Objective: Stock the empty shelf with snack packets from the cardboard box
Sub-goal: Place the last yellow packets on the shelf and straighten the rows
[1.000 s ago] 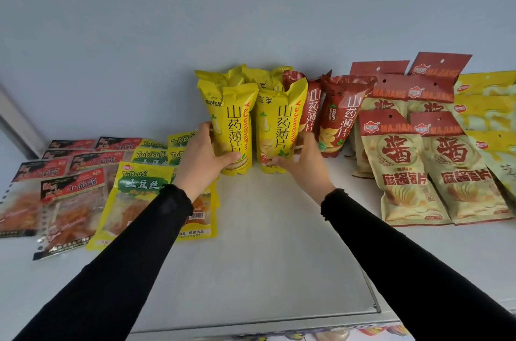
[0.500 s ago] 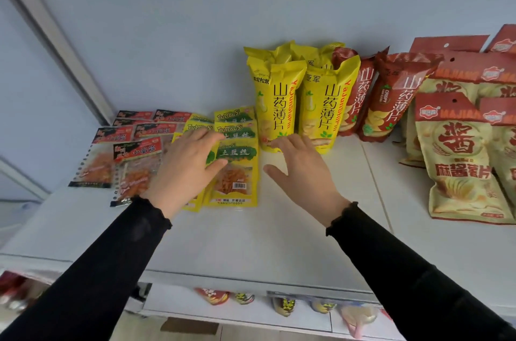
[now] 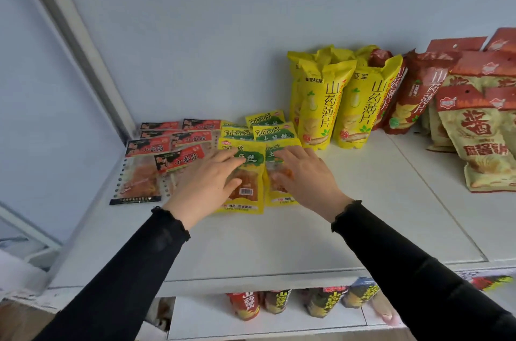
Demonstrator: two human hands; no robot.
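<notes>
Resting flat and open-fingered, the left hand (image 3: 205,183) and right hand (image 3: 304,180) press on two yellow flat packets (image 3: 245,192), gripping nothing. Stocking appears well advanced: the shelf (image 3: 279,245) already bears red flat packets (image 3: 148,162), upright yellow bags (image 3: 318,106) and tan bags (image 3: 483,145); its front lies bare, and the cardboard box is out of view.

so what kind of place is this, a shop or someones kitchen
Most likely a small shop. A white display shelf carries many copies of the same goods in grouped rows: flat yellow snack packets, upright yellow chip bags, and more bags on the lower shelf.
</notes>
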